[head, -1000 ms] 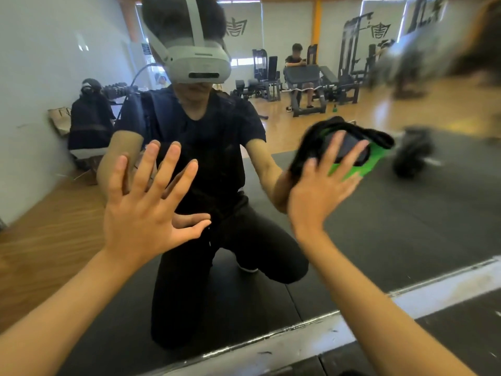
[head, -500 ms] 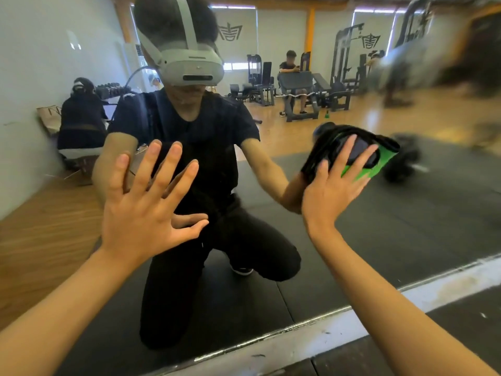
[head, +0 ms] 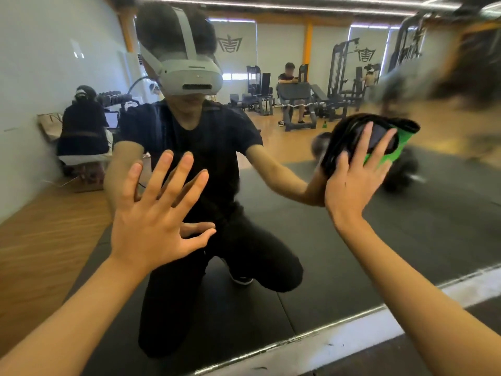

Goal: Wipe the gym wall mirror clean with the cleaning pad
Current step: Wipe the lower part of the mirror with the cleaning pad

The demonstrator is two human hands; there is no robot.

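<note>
The wall mirror (head: 406, 240) fills most of the view and reflects a kneeling person in black. My right hand (head: 352, 183) presses a black and green cleaning pad (head: 385, 142) flat against the glass at the right, fingers straight and spread over it. My left hand (head: 151, 226) lies flat against the mirror at the left, fingers spread, holding nothing. Its reflection meets it on the glass.
The mirror's bottom edge and a white strip (head: 339, 346) run diagonally along the lower right, with dark floor mat beyond. The reflection shows wooden floor, black mats, weight machines (head: 298, 104) and other people in the gym behind me.
My right hand has slid the pad to the right and slightly upward across the glass. My left hand has stayed pressed in the same spot.
</note>
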